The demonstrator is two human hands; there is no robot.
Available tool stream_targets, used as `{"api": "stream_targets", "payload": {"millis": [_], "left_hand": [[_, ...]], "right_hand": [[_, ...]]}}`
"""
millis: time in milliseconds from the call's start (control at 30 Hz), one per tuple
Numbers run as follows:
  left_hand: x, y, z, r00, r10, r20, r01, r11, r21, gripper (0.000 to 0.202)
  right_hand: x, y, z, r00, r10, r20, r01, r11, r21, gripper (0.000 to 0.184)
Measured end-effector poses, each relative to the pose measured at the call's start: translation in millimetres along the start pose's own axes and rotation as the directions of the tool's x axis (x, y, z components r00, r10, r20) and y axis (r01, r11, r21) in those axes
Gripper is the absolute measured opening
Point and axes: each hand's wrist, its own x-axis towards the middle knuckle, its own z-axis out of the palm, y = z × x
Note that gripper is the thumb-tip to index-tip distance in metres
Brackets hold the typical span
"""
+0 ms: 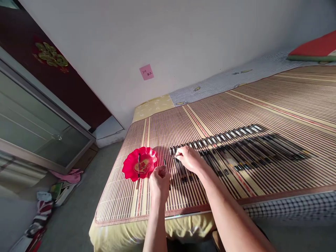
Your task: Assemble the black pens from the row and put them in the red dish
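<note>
Near edge: yellow cloth [190, 226] is draped below the striped mat [152, 206]; checked cloth [288, 206] is hung to its right.
Left hand [159, 180]: held just right of the red plate [128, 171]; thumb and fingertips are pinched on a slim held pen [165, 162], dark, its far end left exposed.
Plate contents: one dark pen [139, 164] is laid across the printed centre.
Right hand [189, 158]: placed over the left end of the rows; fingers are bent and drawn together; whether anything is pinched cannot be told.
Long pens [249, 154]: laid side by side on the mat, strung from the right hand out to the right; some are overlapped.
Short dark pieces [225, 136]: lined up just beyond the long pens, pale marks shown.
Far bed: patterned cloth [210, 87] is spread past the mat; a red item [315, 48] is set far right.
Wall [199, 42]: a pink note [146, 72] is stuck on, handwritten.
</note>
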Motion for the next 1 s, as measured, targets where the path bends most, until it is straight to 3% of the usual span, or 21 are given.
{"api": "stream_targets", "payload": {"millis": [167, 233, 467, 667, 733, 867, 1000], "left_hand": [[-2, -4, -6.8, 0.994, -0.023, 0.108, 0.063, 0.924, -0.378, 0.032], [-1, -2, -11.1, 0.994, -0.008, 0.113, 0.058, 0.894, -0.445, 0.031], [-2, 4, -17.4, 0.990, 0.013, 0.140, 0.056, 0.876, -0.479, 0.025], [-2, 10, -14.7, 0.988, -0.001, 0.157, 0.085, 0.846, -0.527, 0.022], [-1, 11, -14.9, 0.988, -0.019, 0.156, 0.100, 0.845, -0.526, 0.024], [-1, 11, -17.2, 0.990, -0.024, 0.136, 0.089, 0.860, -0.502, 0.026], [-1, 10, -20.1, 0.993, 0.009, 0.116, 0.050, 0.867, -0.496, 0.024]], "right_hand": [[4, 0, 13, 1.000, -0.026, -0.010, 0.024, 0.983, -0.184, 0.034], [6, 1, 19, 1.000, -0.023, -0.004, 0.021, 0.970, -0.241, 0.040], [11, 10, 42, 1.000, -0.029, 0.007, 0.030, 0.954, -0.297, 0.047], [15, 11, 44, 0.982, -0.179, -0.064, 0.175, 0.983, -0.054, 0.043], [13, 9, 37, 0.983, -0.160, -0.085, 0.153, 0.985, -0.080, 0.037], [3, 8, 32, 0.999, -0.035, -0.013, 0.033, 0.989, -0.141, 0.020], [-4, 9, 50, 0.994, -0.047, -0.099, 0.051, 0.998, 0.041, 0.029]]}}
